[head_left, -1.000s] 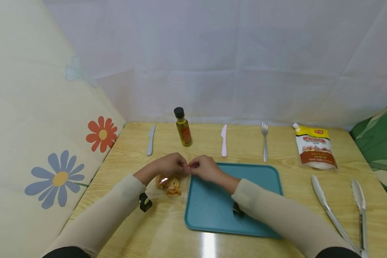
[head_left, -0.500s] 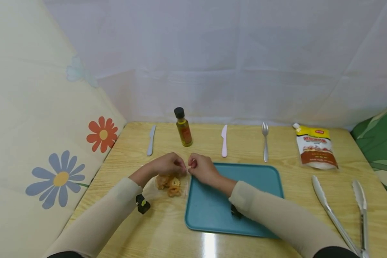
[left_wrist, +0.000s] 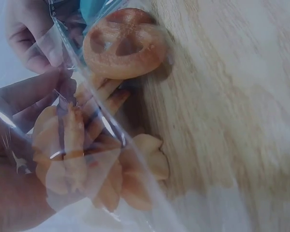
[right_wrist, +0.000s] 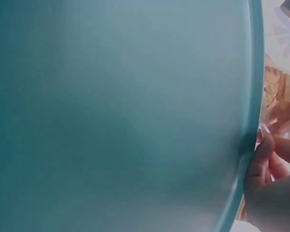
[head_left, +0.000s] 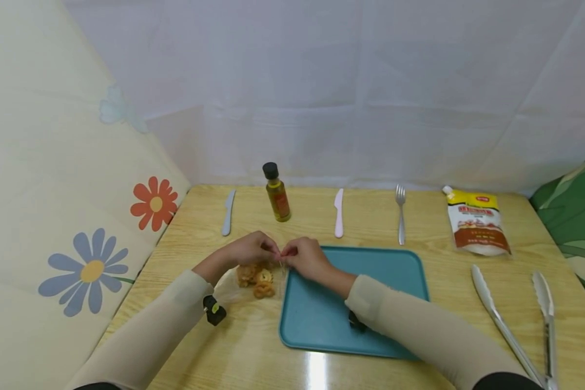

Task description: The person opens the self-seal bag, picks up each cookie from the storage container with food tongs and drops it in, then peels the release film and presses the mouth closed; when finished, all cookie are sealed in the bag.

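A clear plastic bag [head_left: 228,288] of golden-brown puffed snacks [head_left: 263,290] lies on the table at the left of the teal tray [head_left: 317,325]. Its top edge is pinched by my left hand [head_left: 253,249] and my right hand [head_left: 309,259], whose fingertips meet above the tray's left edge. The left wrist view shows one wheel-shaped snack [left_wrist: 125,46] and several fluted pieces [left_wrist: 106,179] through the film, with the left fingers partly behind it. In the right wrist view, thumb and fingers of the right hand press a bit of film together close to the tray rim.
Behind the hands stand a dark-capped oil bottle [head_left: 278,199], a grey knife [head_left: 228,214], a pink knife [head_left: 338,214] and a fork [head_left: 401,214]. To the right lie a spouted sauce pouch [head_left: 478,225] and metal tongs [head_left: 492,309]. A fabric backdrop [head_left: 322,108] rises behind the table.
Fingertips that were together a second ago parted slightly half a second ago, and now meet again at the bag's top edge. Bag and tray stay about where they were.
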Motion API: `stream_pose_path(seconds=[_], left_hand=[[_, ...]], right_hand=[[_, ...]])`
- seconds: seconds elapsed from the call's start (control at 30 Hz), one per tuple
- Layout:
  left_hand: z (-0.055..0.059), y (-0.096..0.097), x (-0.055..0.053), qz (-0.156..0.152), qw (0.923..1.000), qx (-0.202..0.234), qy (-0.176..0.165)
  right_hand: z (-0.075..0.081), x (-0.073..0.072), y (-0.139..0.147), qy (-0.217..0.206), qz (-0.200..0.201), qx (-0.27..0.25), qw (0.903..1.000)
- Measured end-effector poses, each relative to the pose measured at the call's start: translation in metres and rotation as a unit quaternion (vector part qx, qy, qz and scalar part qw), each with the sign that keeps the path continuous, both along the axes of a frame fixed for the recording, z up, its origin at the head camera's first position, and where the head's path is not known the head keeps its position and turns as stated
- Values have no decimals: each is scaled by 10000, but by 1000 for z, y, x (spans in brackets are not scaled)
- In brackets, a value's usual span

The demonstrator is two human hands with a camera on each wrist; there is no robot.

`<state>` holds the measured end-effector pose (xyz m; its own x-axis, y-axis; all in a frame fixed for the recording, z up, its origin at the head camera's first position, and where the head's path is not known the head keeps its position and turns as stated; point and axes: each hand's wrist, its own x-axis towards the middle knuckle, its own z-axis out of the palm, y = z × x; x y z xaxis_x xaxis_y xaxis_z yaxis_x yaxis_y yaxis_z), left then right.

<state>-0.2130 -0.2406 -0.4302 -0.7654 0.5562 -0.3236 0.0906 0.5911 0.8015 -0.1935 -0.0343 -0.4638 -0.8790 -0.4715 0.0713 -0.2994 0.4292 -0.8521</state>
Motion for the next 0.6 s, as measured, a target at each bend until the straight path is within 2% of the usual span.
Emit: stream_pose_path(seconds=[0.1, 0.33, 0.6], left_hand=[[0, 0, -1, -76, 10000, 50, 31], [1, -2, -1, -171, 9998, 89, 32], [0, -3, -1, -211, 9997, 130, -56]], right_hand=[[-1, 0, -1, -75, -46, -27, 10000], [1, 2, -5, 61, -148, -45, 9999], [1, 1, -5, -162, -28, -133, 9998]])
